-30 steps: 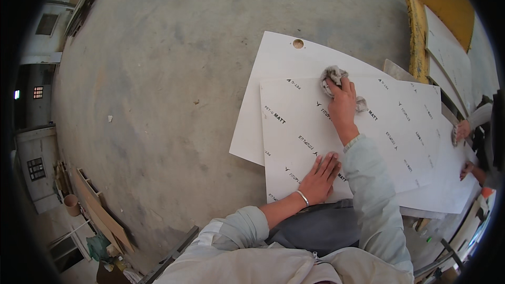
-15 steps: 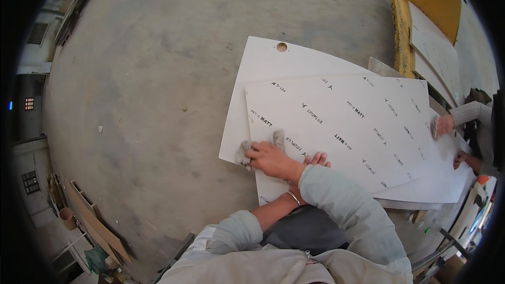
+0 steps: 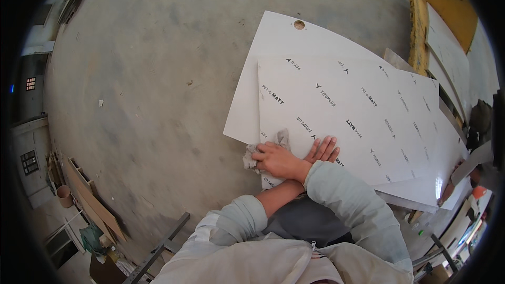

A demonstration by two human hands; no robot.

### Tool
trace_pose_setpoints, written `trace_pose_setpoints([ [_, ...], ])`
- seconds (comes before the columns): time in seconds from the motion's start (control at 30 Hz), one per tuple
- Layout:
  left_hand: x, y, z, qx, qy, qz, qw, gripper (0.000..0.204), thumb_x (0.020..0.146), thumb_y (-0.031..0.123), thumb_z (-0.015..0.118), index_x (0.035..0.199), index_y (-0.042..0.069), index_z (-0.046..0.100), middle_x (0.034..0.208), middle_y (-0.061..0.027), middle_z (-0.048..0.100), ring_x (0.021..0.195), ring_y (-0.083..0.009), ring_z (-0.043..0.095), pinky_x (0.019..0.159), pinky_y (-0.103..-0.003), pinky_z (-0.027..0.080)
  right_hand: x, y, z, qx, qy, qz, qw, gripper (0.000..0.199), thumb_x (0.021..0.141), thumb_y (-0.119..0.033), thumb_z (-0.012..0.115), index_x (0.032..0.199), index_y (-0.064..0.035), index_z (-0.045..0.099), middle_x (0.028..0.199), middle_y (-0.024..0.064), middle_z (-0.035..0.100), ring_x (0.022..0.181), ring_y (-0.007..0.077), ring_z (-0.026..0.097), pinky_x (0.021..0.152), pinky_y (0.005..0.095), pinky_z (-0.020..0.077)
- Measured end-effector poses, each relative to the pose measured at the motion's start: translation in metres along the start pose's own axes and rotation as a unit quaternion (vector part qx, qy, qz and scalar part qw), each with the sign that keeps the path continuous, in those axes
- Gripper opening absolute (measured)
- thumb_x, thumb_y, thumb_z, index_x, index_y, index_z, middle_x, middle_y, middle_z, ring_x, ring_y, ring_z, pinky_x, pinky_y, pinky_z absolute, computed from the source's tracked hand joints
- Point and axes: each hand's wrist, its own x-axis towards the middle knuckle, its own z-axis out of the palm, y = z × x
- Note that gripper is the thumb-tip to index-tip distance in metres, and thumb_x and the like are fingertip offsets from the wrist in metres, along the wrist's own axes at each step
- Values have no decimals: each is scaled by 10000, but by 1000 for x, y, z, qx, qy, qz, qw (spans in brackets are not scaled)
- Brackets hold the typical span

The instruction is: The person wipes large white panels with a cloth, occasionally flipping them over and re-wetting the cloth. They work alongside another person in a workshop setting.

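Note:
My forearms cross over the near edge of a white printed panel (image 3: 352, 110). My right hand (image 3: 279, 160) reaches over to the left and is closed on a crumpled grey rag (image 3: 252, 159), pressed to the panel's near-left edge; part of the rag sticks up beyond the fingers. To its right, my left hand (image 3: 323, 150) lies flat on the panel with fingers spread, its wrist beneath my right one. Under the printed panel is a plain white panel (image 3: 244, 110) with a round hole (image 3: 299, 24) near its far-left corner.
At the right, a co-worker's blurred hand (image 3: 446, 192) is by the panels' near-right corner. A yellow metal frame (image 3: 418, 26) with boards (image 3: 447, 58) leaning in it stands at the far right. Brown boards (image 3: 94, 200) and a brown pot (image 3: 64, 195) are at the left.
The panels sit higher and further right in view. My right hand keeps the rag at the edge and my left hand shows more of its fingers. The co-worker's hands have moved nearer.

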Motion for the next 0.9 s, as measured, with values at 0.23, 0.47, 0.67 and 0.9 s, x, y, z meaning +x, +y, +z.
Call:
trace_pose_setpoints([
  [0.23, 19, -5, -48, -235, -166, -60, 956, 609, 982, 449, 485, 1451, 63, 525, 1565, -177, 461, 1468, -366, 407, 1227, -501, 296, 46, 88, -83, -90, 245, 157, 953, 358, 802, -11, 619, 1056, -174, 811, 1179, 51, 623, 1056, 305, 550, 924, 404, 488],
  [0.47, -63, 31, -93, -391, -194, 18, 899, 413, 932, 242, 601, 1322, 113, 645, 1300, -164, 672, 1217, -337, 630, 1056, -446, 480, -24, -13, 13, 4, 14, 23, 1000, 214, 819, -80, 609, 899, -149, 795, 1192, 58, 601, 1106, 287, 545, 955, 408, 482],
  [0.67, 7, -113, -181, -254, -62, -57, 964, 326, 874, 61, 664, 1194, 73, 722, 1045, -108, 738, 903, -344, 692, 838, -417, 563, -23, 18, -10, 196, 127, 161, 959, 316, 931, -193, 607, 1227, -107, 672, 1269, 127, 652, 1233, 386, 541, 1045, 495, 448],
  [0.9, 121, -255, -135, 13, -214, -49, 976, 475, 1028, 202, 526, 1488, 85, 521, 1650, -86, 369, 1547, -314, 276, 1251, -440, 285, 32, 62, -45, -108, 260, 141, 949, 235, 792, -36, 621, 949, -99, 783, 1227, 55, 657, 1035, 293, 568, 912, 416, 483],
])
